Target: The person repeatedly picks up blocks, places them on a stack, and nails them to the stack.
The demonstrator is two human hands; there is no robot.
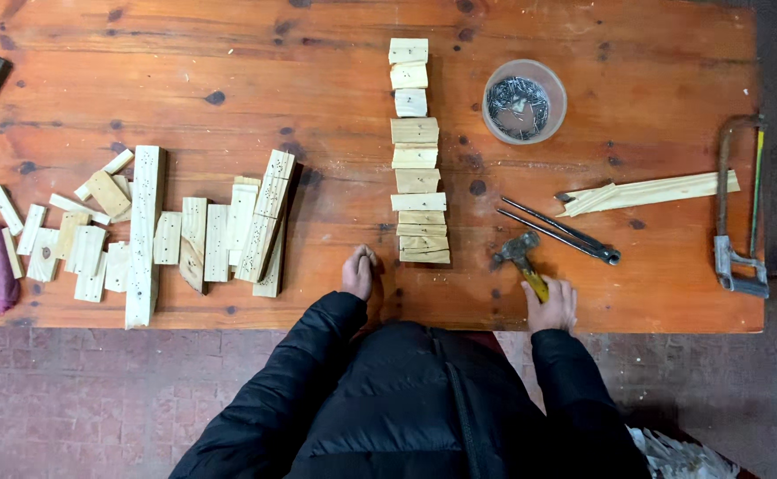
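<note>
1. Our right hand [552, 306] has its fingers wrapped around the yellow handle of a hammer [521, 257], whose metal head lies on the wooden table [317, 80].
2. Our left hand [358, 271] rests on the table with fingers curled together into a loose fist; we cannot tell whether it pinches anything.
3. Between the hands, a row of small wood blocks [417, 155] runs away from us.
4. Pincers [561, 231] lie just beyond the hammer, a clear cup of nails [524, 102] farther off.
5. Left of us lie scattered wood offcuts [153, 231]; a hacksaw [738, 213] sits at the right edge.
</note>
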